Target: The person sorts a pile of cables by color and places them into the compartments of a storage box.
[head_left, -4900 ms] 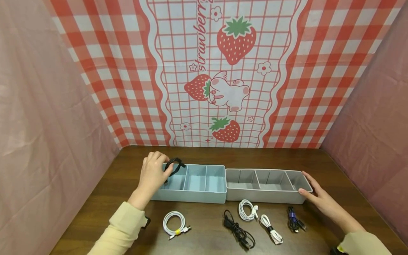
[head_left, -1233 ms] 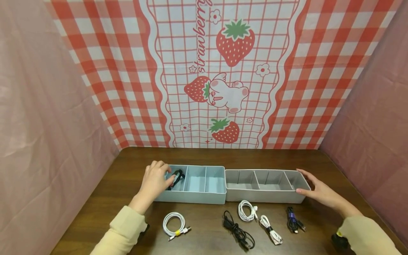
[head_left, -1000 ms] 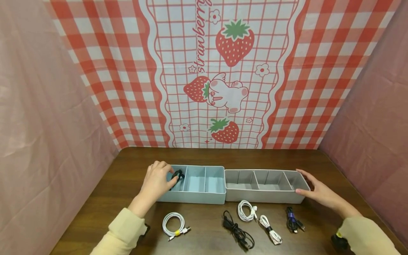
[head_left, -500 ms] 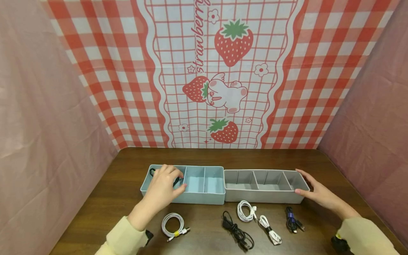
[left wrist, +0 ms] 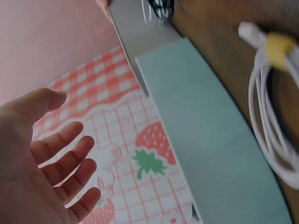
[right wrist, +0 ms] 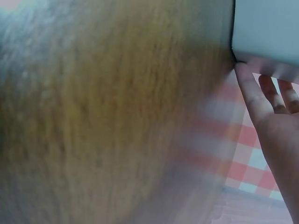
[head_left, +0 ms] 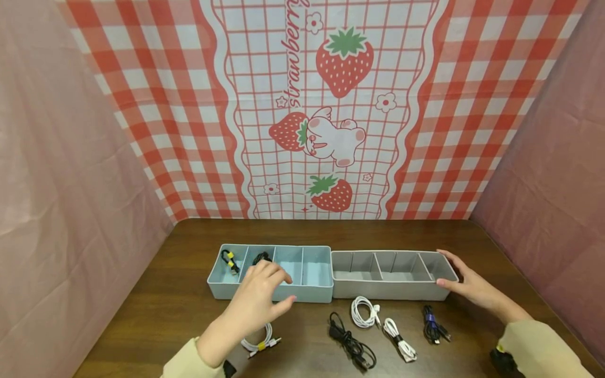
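My left hand (head_left: 257, 299), empty with fingers spread, hovers just in front of a light blue divided storage box (head_left: 279, 294). In the left wrist view the same hand (left wrist: 51, 158) shows loosely bent fingers. A coiled black cable (head_left: 261, 257) lies in the box's second compartment from the left, partly hidden by the hand. The leftmost compartment holds a short black cable with yellow ties (head_left: 230, 261). My right hand (head_left: 477, 289) grips the right end of a grey divided storage box (head_left: 397, 291), thumb at the front corner and fingers at the back.
On the wooden table (head_left: 156, 299) before the boxes lie a white cable with a yellow tie (head_left: 262, 345), partly behind my left hand, a black cable (head_left: 352, 344), a coiled white cable (head_left: 361, 314), a white bundled cable (head_left: 400, 341) and a dark cable with a purple tie (head_left: 432, 325).
My left hand has let go of the black cable in the blue box's second compartment and moved right and toward me. The right hand stays at the grey box's end.
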Motion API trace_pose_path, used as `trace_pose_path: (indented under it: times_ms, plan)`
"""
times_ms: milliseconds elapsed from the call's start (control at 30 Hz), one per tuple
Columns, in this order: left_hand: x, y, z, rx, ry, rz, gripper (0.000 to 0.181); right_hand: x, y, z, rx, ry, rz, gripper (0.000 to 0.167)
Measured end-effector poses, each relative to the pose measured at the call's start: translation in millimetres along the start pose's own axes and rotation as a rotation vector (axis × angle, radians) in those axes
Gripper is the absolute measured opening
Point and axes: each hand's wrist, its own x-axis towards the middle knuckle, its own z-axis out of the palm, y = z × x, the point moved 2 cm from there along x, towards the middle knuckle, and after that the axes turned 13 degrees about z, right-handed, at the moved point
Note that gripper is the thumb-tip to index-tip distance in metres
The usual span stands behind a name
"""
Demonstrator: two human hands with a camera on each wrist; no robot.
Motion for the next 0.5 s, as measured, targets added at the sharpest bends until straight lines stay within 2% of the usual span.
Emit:
trace_pose_path:
  times_ms: [267, 500]
  plan:
    - [1.3, 23.0, 15.4, -0.051, -0.067, 0.048, 0.024, 2.9, -3, -5, -0.034, -0.023, 0.022, 0.081]
    - [4.0, 34.1, 23.5, -0.055, -0.089, 0.103, 0.024, -1.0, 0, -8, 0.007, -0.063, 0.008, 0.083]
